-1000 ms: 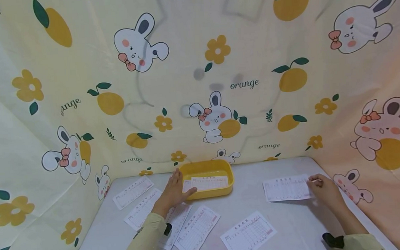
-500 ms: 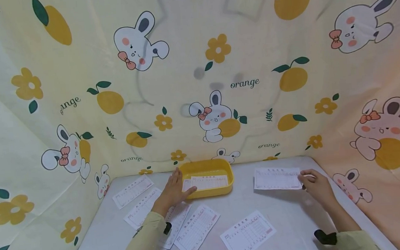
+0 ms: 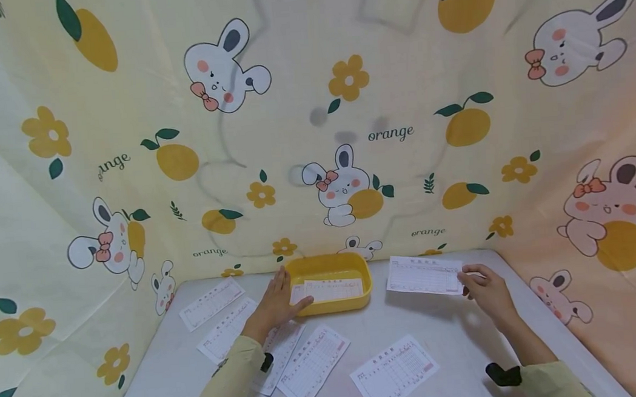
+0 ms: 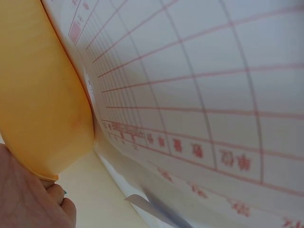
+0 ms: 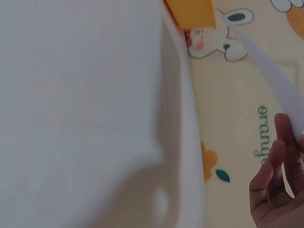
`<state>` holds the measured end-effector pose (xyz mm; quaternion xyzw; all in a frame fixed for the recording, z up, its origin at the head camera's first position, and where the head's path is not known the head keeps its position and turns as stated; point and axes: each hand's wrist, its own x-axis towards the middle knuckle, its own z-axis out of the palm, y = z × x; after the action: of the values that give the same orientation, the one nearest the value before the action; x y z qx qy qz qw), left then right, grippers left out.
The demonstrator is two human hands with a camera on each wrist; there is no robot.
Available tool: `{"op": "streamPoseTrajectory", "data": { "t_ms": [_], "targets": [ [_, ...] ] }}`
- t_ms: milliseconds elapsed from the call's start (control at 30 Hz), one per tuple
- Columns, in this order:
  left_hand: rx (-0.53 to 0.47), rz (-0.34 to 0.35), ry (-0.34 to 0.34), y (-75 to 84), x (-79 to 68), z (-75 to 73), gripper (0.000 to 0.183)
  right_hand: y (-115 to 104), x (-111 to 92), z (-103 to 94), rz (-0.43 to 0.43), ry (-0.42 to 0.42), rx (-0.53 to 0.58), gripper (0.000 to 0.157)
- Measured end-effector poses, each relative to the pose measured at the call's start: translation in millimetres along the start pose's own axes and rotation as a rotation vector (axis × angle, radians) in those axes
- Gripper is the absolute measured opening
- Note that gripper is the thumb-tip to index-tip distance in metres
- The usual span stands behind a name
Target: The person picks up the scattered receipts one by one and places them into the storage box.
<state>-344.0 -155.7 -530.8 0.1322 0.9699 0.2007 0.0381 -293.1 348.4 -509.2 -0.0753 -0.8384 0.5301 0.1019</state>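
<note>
My right hand (image 3: 488,291) pinches the right edge of a white receipt slip (image 3: 423,274), raised over the table to the right of a yellow plastic box (image 3: 330,307). In the right wrist view that slip (image 5: 270,66) shows nearly edge-on, with thumb partly cut off by the frame. My left hand (image 3: 272,304) holds the box's left end, thumb over the front rim and fingers along the outer side. More receipt slips (image 3: 331,290) lie inside the box. The left wrist view shows a red-lined slip (image 4: 190,85) close up beside the box wall (image 4: 42,85).
Several receipt slips lie left and front of the box, one (image 3: 314,366) near the middle and another (image 3: 395,373) closer to the front. My left forearm partly covers some. A patterned curtain (image 3: 312,101) encloses the white table (image 3: 459,360) at the back and sides.
My right hand has carried its receipt slip leftward and toward the back, nearer the box; the slip now tilts slightly. My left hand and the box have stayed in place.
</note>
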Motion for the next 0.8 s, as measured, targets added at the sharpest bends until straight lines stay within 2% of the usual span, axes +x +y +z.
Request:
{"op": "streamPoseTrajectory", "data": {
  "t_ms": [233,400,567,800],
  "targets": [
    [0.013,-0.017,-0.015,-3.9,3.4,3.0,0.123,-12,3,16.1,-0.022,-0.022,0.029,0.038],
    [0.012,-0.024,-0.006,-5.2,6.1,5.5,0.119,-19,6,28.7,-0.032,-0.048,0.059,0.037],
    [0.010,-0.015,0.001,0.6,1.9,1.2,0.112,-26,9,42.0,-0.050,-0.067,0.087,0.037],
    [0.005,-0.027,-0.006,2.2,-0.5,-0.3,0.114,-33,14,59.6,-0.096,-0.102,0.155,0.035]
  ]
}}
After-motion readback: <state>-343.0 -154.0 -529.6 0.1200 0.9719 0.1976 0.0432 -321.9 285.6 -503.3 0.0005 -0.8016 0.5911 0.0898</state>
